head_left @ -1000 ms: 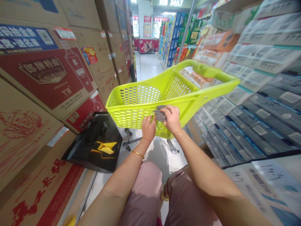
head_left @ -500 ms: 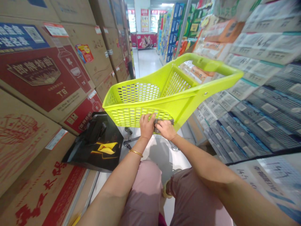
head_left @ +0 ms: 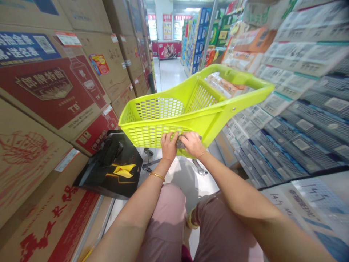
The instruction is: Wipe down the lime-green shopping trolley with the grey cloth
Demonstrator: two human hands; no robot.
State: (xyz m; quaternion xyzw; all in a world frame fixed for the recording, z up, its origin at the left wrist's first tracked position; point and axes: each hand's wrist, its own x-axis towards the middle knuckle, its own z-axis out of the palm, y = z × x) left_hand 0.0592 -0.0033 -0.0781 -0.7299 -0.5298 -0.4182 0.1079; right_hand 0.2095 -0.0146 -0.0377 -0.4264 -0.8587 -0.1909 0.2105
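Note:
A lime-green plastic shopping cart (head_left: 152,122) with perforated sides stands tilted across the view, its handle toward the upper right. My left hand (head_left: 169,147) has its fingers curled against the lower part of the near side wall. Right beside it, my right hand (head_left: 193,143) presses a crumpled grey cloth (head_left: 181,142) to the same wall, fingers bent over it. Part of the cloth lies hidden under the right hand. The left thumb is close to the cloth's edge. Below the basket, casters (head_left: 200,169) rest on the floor.
Stacked cartons (head_left: 49,83) line the left side. A black bag (head_left: 109,163) with a yellow patch stands beside them near the cart. Packs of tissue-like goods (head_left: 294,131) are piled on the right. An aisle (head_left: 171,72) runs back to a red freezer-like case (head_left: 167,50).
The right hand has shifted slightly up along the cart's wall with the grey cloth. The cart's handle appears a little further left and lower. The left hand stays nearly in place.

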